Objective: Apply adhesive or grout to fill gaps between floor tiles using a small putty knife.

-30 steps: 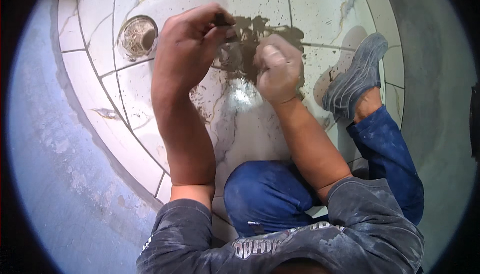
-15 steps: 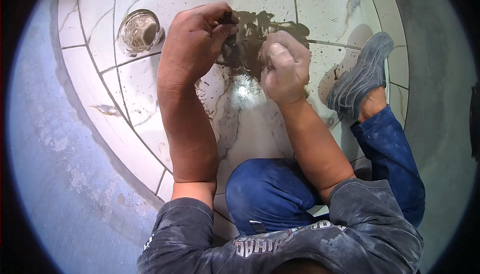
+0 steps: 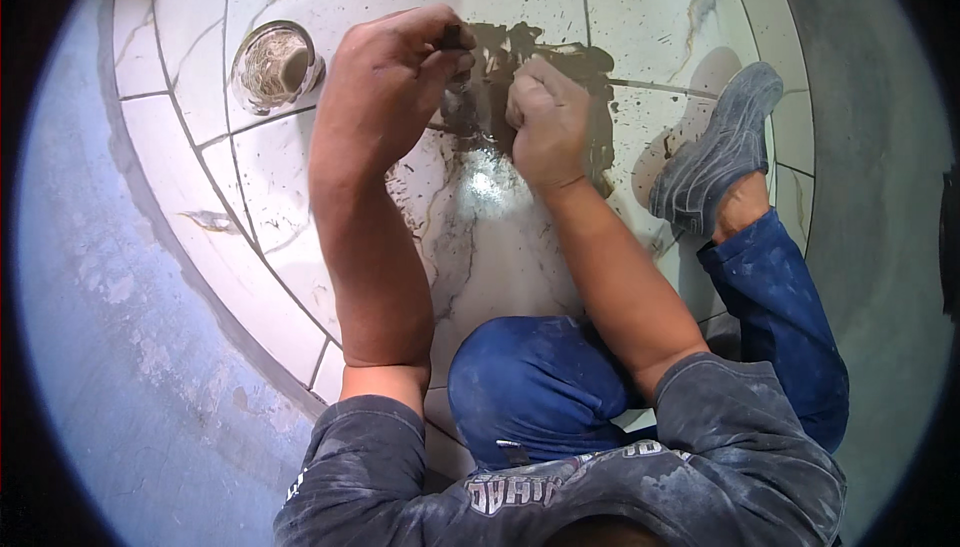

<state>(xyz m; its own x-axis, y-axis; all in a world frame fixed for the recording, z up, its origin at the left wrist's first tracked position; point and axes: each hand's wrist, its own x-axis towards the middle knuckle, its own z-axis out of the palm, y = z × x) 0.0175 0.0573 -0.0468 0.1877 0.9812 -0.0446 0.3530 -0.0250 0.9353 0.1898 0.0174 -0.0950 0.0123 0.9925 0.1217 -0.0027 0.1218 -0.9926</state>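
Observation:
Over the far middle of the tiled floor, my left hand is closed round the dark handle of a small scraper. The lower part of the scraper comes down over a wet, grey-brown patch of grout smeared on the tiles. My right hand is a closed fist just right of the scraper, low over the same patch. What it holds, if anything, is hidden by the fingers. Left of my left hand stands a clear round container with pale grout coating its inside.
White marble-patterned tiles with dark joints and splashes lie around the patch. My right shoe rests on them at the right, and my bent knee is close below my hands. Bluish, rough floor borders the tiles at the left.
My right hand has shifted left across the grout patch, closer to the scraper, uncovering the patch's right part. My left hand stays nearly in place with the scraper in it.

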